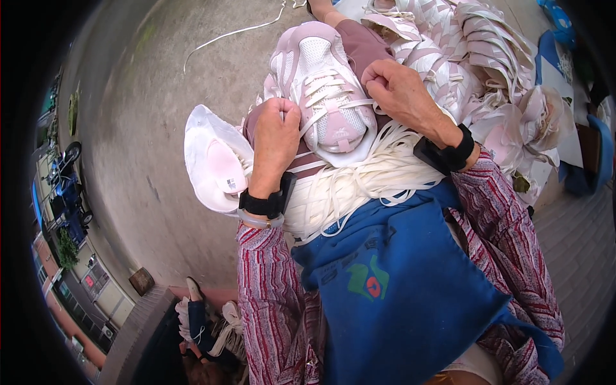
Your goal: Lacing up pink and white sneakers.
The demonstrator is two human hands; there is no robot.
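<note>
A pink and white sneaker upper (325, 90) rests across my lap, its toe pointing away from me. White shoelace (326, 88) runs in crossed rows up its front. My left hand (277, 128) is closed at the left side of the upper, gripping one end of the lace. On the other side my right hand (399, 96) is a fist, and the lace's other end runs taut toward it. The fingertips of both hands are mostly hidden. Beneath the upper, a thick bundle of loose white laces (359, 176) lies over my lap.
Another flat upper (221, 163) lies beside my left wrist. A large heap of pink and white uppers (471, 64) is piled at the far right. One loose lace (234, 32) lies on the concrete floor. Another person (199, 327) sits at the lower left, and a blue vehicle (67, 192) stands beyond.
</note>
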